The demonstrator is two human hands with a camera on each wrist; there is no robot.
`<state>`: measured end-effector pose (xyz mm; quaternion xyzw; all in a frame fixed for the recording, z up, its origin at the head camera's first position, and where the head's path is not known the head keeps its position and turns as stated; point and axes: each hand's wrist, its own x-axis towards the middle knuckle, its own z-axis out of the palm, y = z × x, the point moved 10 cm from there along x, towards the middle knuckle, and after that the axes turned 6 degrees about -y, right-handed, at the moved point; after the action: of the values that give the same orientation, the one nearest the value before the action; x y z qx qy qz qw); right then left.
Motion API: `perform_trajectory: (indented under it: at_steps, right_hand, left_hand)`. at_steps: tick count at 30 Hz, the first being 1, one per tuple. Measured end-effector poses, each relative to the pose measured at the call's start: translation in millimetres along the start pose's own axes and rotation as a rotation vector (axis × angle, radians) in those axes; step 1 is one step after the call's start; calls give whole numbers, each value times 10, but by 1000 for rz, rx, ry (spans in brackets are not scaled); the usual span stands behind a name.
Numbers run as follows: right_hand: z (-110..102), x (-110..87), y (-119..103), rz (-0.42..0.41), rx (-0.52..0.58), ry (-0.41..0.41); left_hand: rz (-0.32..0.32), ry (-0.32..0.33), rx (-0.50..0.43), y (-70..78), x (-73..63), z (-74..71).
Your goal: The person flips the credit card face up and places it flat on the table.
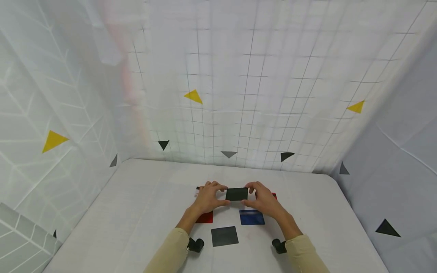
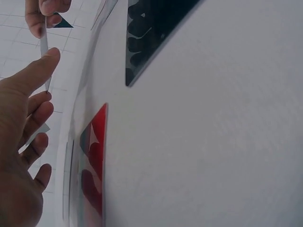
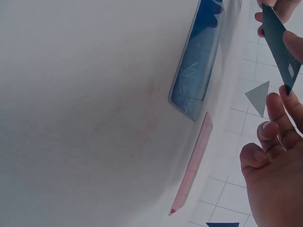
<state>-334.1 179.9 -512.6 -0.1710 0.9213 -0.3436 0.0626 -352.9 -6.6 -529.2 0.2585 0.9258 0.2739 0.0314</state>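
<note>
A dark bank card (image 1: 236, 194) is held up between both hands in the head view. My left hand (image 1: 207, 198) pinches its left end with thumb and index finger. At the other end, my right hand (image 1: 263, 200) pinches it the same way. A small pale chip mark shows on the dark card (image 3: 283, 47) in the right wrist view, while the left wrist view has it nearly edge-on. Under my left wrist lies a red card (image 1: 205, 217), partly covered. A blue card (image 1: 252, 218) with a grey stripe lies below my right hand.
Nearer the body, a dark grey card (image 1: 224, 236) lies flat on the white table (image 1: 112, 220). Another red card (image 1: 274, 195) peeks out behind the right hand. Something with a black edge (image 1: 197, 188) is mostly hidden behind the left hand. White curtains (image 1: 239, 76) surround the table.
</note>
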Motion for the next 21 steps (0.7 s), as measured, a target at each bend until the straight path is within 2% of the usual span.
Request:
perform_trajectory:
  at_steps: [12,21]
  right_hand:
    - [-62,-38,-80,-32,86,39]
    - [-66,-42,-120,-40,94,62]
  left_hand:
    - [35,1,-8,77,-17,-10]
    - [25,-22,-33,108,-27,13]
